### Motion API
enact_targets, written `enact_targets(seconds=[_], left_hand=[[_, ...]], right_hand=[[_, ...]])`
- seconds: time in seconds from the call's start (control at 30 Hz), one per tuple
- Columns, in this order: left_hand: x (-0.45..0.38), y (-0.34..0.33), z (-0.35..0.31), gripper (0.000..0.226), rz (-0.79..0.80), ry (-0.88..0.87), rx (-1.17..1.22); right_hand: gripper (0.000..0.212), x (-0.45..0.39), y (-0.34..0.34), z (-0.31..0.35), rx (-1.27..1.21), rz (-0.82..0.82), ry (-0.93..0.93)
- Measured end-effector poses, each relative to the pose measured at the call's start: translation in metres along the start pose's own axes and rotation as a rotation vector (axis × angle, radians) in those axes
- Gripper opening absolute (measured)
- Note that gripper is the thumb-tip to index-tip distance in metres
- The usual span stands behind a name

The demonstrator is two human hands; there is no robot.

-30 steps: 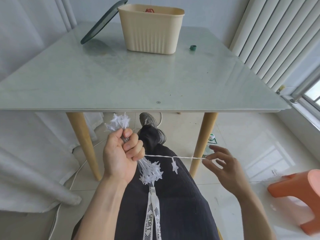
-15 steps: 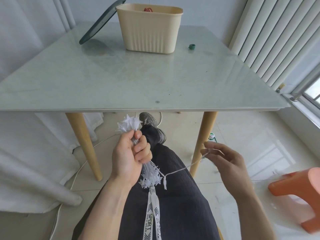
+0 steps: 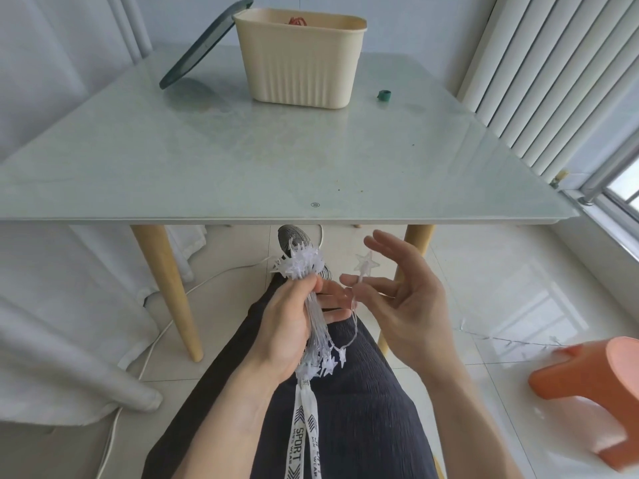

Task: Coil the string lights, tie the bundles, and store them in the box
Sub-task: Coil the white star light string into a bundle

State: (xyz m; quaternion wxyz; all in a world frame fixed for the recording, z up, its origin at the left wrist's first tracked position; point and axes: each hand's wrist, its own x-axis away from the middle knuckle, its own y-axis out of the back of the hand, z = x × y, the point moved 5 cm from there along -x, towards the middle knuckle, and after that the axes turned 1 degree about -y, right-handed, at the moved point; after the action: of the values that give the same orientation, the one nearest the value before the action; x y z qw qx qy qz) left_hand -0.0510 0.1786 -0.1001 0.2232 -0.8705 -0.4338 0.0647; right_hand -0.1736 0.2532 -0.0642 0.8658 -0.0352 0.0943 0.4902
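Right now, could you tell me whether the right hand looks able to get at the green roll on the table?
Probably yes: the right hand hangs open below the near table edge, and bare glass lies before the green roll; it is far, though.

Glass-topped table (image 3: 242, 160) on wooden legs, filling the upper frame.
At its far edge stand a cream ribbed box (image 3: 300, 60), a dark lid (image 3: 204, 44) leaning left of it, and a small green ring (image 3: 383, 95) to the right.
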Motion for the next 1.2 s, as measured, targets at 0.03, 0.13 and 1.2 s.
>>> enact_targets(seconds=[0.03, 0.13, 1.2], left_hand=[[0.000, 0.001, 0.002, 0.062, -0.004, 0.006, 0.000], [-0.002, 0.003, 0.007, 0.043, -0.010, 0.029, 0.008], [-0.001, 0.005, 0.007, 0.040, -0.127, -0.032, -0.035]], right_hand=[[0.061, 0.000, -0.001, 0.000, -0.014, -0.010, 0.002], [0.051, -0.002, -0.005, -0.002, -0.071, -0.038, -0.030], [0.016, 0.002, -0.026, -0.016, -0.076, 0.081, -0.159]])
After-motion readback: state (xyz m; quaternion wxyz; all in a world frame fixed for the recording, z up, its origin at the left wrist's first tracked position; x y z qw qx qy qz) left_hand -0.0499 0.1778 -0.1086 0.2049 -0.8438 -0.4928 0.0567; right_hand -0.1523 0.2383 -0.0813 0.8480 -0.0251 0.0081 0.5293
